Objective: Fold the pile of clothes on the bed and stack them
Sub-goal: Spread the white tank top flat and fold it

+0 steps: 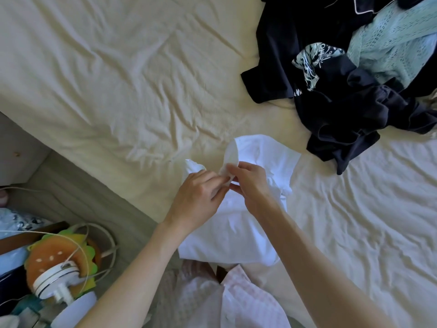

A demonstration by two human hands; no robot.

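— What are the hands doing?

— Both meet over a white cotton garment [238, 223] that lies on the cream, wrinkled bed sheet [113, 86]. The left hand [201, 197] and the right hand [250, 183] each pinch the same small piece of it, a pale rounded flap of white fabric [230, 159] that stands up between the fingertips, curling away from the person.

— And the rest of that garment?

— It spreads flat under and around the hands, bright white against the cream sheet, with soft creases. A short sleeve shows just beyond the right hand, and a crumpled corner pokes out beyond the left hand. The near edge lies close to the person's pale pink checked clothing [236, 304].

— Where is the pile?

— Well beyond the right hand and off to its right: a heap of dark navy clothes [331, 110], loosely tumbled, with a mint-green openwork knit [390, 43] on top and a small patterned teal-and-white piece [309, 62] tucked among the navy folds. It does not touch the white garment.

— Anything on the other side?

— Below and to the left of the left hand, off the bed, sits a clutter: an orange burger-shaped plush cushion [56, 252], a white round device [55, 280] resting on it, and looping white cords [94, 233].
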